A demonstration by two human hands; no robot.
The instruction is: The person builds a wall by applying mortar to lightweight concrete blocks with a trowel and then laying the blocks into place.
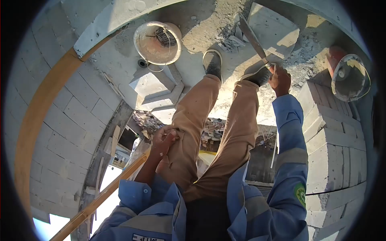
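My right hand [280, 79] is closed round the handle of a machete [254, 40], whose long, dusty blade points away from me. Its blade lies across the near side of a pale grey slab [277, 30]. Below the hand is my right shoe [257, 75]. My left hand [164, 140] rests against my left trouser leg [183, 144], fingers curled and pinched together. Whatever is between those fingers, if anything, is hidden.
A white bucket [157, 43] with dark pieces inside stands ahead, near stacked light blocks [155, 86]. Another bucket [350, 78] lies at the right above a block stack [337, 148]. Wooden beams [52, 108] run along the left wall. Debris shows far below, between my legs.
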